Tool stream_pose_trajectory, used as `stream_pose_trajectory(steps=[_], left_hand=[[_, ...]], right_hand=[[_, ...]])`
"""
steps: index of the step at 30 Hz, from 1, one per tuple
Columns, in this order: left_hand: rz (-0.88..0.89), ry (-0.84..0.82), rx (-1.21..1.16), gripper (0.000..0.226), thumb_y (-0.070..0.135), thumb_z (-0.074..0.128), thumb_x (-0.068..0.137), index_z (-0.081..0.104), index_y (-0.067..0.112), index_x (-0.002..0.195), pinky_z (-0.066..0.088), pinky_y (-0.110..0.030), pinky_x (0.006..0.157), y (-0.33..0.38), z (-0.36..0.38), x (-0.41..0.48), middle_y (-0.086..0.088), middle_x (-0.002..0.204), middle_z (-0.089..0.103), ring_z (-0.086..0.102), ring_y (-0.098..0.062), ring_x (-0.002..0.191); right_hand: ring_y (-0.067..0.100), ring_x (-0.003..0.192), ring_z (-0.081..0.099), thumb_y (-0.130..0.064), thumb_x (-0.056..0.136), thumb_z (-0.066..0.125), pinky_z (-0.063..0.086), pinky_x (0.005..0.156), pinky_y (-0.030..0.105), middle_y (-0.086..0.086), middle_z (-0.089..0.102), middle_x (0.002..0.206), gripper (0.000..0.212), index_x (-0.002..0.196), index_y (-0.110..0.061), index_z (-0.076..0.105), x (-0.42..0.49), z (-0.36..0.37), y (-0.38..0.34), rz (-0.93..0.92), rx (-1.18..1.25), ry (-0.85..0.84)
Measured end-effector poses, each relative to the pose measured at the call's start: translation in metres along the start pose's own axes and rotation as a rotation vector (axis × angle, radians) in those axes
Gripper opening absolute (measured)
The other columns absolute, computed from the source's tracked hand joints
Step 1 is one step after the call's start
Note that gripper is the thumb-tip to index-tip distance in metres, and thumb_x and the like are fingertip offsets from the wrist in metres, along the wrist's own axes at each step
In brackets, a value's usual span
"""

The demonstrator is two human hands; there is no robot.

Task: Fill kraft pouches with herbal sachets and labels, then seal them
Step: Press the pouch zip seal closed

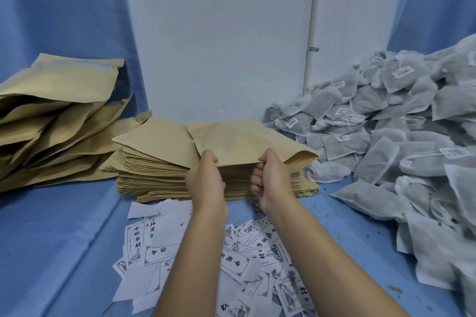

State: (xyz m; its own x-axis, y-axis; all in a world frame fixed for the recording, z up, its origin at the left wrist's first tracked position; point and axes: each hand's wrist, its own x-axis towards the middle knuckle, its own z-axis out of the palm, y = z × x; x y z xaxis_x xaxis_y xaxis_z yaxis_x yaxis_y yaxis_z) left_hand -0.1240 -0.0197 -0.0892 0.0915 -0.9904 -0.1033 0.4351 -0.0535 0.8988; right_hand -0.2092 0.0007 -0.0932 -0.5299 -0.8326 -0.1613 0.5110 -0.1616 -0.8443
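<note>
Blue cloth covers the desk [64, 226] and hangs as drapes on both sides of a white wall panel [219, 33] at the far edge. Only the head view is given, and it looks down along both forearms.

Near the middle of the desk, toward the far edge, sits a neat stack of flat kraft pouches [154, 175]. The top kraft pouch [244, 141] is lifted off it at its near edge. The left hand [206, 180] is closed on that edge toward its left end, and the right hand [270, 177] is closed on the same edge further right, fingers curled under and thumb on top. The two hands are near each other, and the paper between them bows upward, so I judge they are parting the mouth.

Toward the far left corner lies a loose heap of puffier kraft pouches [51, 116], probably already filled. Along the right edge, a large mound of grey herbal sachets [386, 123] rises toward the far right corner, many with small white barcode stickers. At the near edge, under the forearms, printed paper labels [244, 252] are scattered in a loose overlapping pile.

The pouch looks light and thin, stiff enough to hold a crease but easy to crumple or tear at the mouth. Pinching each wall separately close to the opening should open it best. The sachets look soft, light and pliable, best gripped across the body. The labels are flimsy and overlap, so more than one may lift at once.
</note>
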Motion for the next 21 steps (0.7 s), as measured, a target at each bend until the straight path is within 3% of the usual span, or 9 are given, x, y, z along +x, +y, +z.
stream_pose_trajectory(steps=[3,5,7,11,15,17,21], left_hand=[[0.076,0.011,0.141,0.023,0.026,0.055,0.079,0.048,0.014,0.061,0.034,-0.03,0.058,-0.009,0.007,-0.008,0.001,0.053,0.045,0.04,-0.022,0.052],[0.014,-0.034,0.136,0.029,0.021,0.056,0.081,0.051,0.011,0.055,0.037,-0.023,0.047,-0.01,0.007,-0.006,0.001,0.044,0.051,0.045,-0.017,0.039],[-0.025,-0.031,0.11,0.028,0.014,0.056,0.083,0.049,0.011,0.056,0.033,-0.018,0.04,-0.007,0.005,-0.003,0.003,0.042,0.047,0.04,-0.011,0.034],[-0.045,-0.029,0.095,0.024,0.012,0.054,0.084,0.046,0.011,0.062,0.028,-0.02,0.042,-0.006,0.004,-0.004,0.001,0.051,0.039,0.032,-0.013,0.042],[-0.094,-0.161,0.106,0.03,0.012,0.052,0.086,0.049,0.009,0.056,0.025,-0.009,0.033,-0.003,0.008,-0.011,0.005,0.036,0.04,0.031,-0.008,0.027],[-0.09,-0.155,0.066,0.028,0.01,0.051,0.086,0.049,0.008,0.058,0.025,-0.011,0.032,-0.001,0.008,-0.01,0.006,0.035,0.042,0.033,-0.006,0.027],[-0.078,-0.107,0.049,0.025,0.012,0.051,0.084,0.045,0.009,0.059,0.021,-0.014,0.034,0.001,0.007,-0.01,0.006,0.038,0.036,0.027,-0.008,0.03]], right_hand=[[0.008,0.029,0.022,-0.015,0.086,0.04,0.017,0.033,0.015,-0.008,0.03,0.036,0.031,0.056,-0.017,0.033,-0.008,0.007,0.006,0.011,-0.072,-0.097],[0.008,0.027,0.025,-0.018,0.087,0.041,0.02,0.032,0.014,-0.006,0.033,0.034,0.035,0.052,-0.016,0.036,-0.013,0.01,0.009,0.052,-0.127,-0.181],[0.009,0.03,0.021,-0.022,0.088,0.042,0.017,0.033,0.016,-0.007,0.03,0.036,0.036,0.053,-0.016,0.036,-0.013,0.009,0.008,0.077,-0.132,-0.172],[0.007,0.03,0.018,-0.015,0.087,0.04,0.014,0.032,0.016,-0.007,0.025,0.039,0.031,0.057,-0.017,0.032,-0.009,0.009,0.008,0.055,-0.032,-0.121],[0.007,0.029,0.02,-0.018,0.087,0.041,0.016,0.033,0.016,-0.004,0.032,0.039,0.033,0.055,-0.014,0.035,-0.01,0.007,0.005,0.076,-0.066,-0.169],[0.008,0.03,0.019,-0.022,0.087,0.041,0.015,0.032,0.016,-0.005,0.03,0.038,0.032,0.056,-0.015,0.035,-0.009,0.005,0.003,0.088,-0.053,-0.166],[0.007,0.029,0.017,-0.013,0.085,0.041,0.012,0.03,0.017,-0.007,0.025,0.038,0.028,0.059,-0.018,0.031,-0.006,0.007,0.008,0.069,0.077,-0.108]])
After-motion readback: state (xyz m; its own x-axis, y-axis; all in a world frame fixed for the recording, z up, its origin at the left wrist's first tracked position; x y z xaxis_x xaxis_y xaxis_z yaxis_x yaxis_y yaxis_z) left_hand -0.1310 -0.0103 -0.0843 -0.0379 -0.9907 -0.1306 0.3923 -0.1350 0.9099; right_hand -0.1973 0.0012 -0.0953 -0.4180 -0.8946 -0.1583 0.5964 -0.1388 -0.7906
